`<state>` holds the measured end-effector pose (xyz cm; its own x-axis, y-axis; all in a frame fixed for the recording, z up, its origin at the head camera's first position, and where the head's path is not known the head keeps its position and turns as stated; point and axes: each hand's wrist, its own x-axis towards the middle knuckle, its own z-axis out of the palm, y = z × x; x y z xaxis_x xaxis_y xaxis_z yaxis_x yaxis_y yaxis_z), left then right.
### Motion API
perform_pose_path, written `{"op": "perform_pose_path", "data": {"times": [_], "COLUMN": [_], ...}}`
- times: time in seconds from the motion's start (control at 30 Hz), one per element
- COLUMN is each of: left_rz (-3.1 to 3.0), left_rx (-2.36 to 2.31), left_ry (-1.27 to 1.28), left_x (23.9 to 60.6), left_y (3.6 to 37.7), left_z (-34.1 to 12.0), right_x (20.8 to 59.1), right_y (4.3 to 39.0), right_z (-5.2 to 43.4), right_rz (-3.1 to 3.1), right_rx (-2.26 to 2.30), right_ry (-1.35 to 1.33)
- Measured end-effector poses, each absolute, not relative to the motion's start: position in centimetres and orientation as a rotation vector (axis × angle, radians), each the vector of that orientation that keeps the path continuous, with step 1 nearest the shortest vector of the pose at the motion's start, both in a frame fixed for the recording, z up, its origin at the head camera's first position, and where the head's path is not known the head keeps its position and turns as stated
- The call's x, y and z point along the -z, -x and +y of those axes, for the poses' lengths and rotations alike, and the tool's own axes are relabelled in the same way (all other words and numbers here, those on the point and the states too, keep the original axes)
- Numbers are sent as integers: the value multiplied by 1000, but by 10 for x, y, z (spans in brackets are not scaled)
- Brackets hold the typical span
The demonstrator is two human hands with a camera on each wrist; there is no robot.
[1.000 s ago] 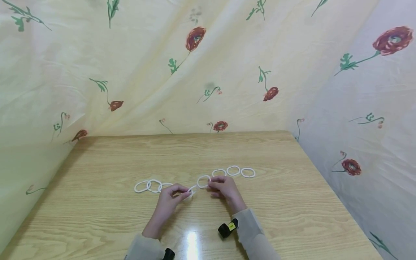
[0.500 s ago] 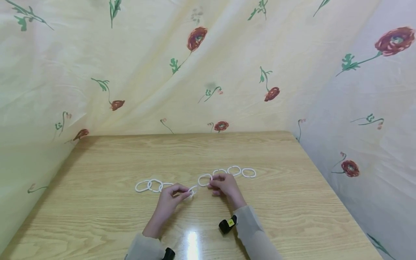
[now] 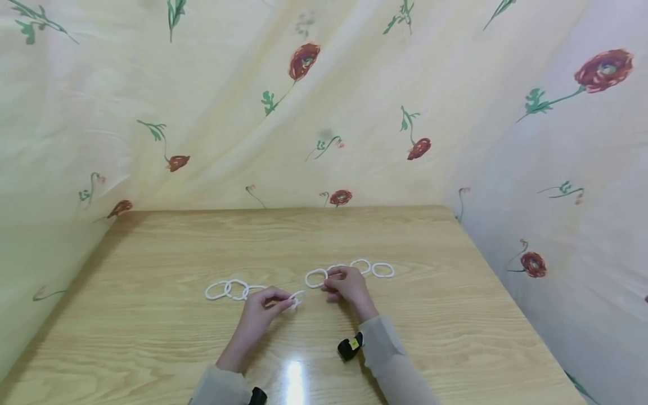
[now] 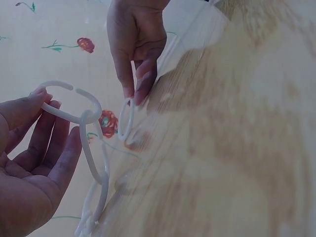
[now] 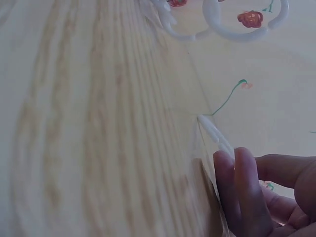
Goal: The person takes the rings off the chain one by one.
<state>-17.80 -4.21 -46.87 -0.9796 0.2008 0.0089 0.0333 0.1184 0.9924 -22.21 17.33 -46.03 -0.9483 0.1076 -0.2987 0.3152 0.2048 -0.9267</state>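
My left hand (image 3: 258,312) pinches a white oval chain link between thumb and fingertips. In the left wrist view that link (image 4: 61,114) has a small gap in its upper side. Hooked through it, a chain of white links (image 4: 89,153) hangs down; in the head view the chain (image 3: 238,280) trails leftward along the table. To the right and slightly farther off, my right hand (image 3: 351,287) pinches the right end of a single white link (image 3: 306,278). This link stays apart from the left hand's one. The right wrist view shows it nearly edge-on, its gripped end hidden by fingers.
Beyond the right hand lie loose white links (image 3: 383,276) in a row, one partly covered by that hand. They rest on a wooden table (image 3: 430,337). A flowered cloth (image 3: 228,112) hangs behind the table and along its sides.
My right hand and its link have shifted slightly toward the far side, covering more of the nearest loose link. My left hand stays nearly still. The head view has drifted a little.
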Motion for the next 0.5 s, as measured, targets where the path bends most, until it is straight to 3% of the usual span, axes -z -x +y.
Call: {"op": "perform_pose_path", "data": {"times": [0.5], "left_rz": [2243], "left_rx": [-1978], "left_ry": [-216], "left_x": [470], "left_y": [177], "left_z": [-42], "right_x": [457], "right_y": [219], "right_z": [171], "right_rz": [2421], "right_rx": [1798], "right_ry": [-384]}}
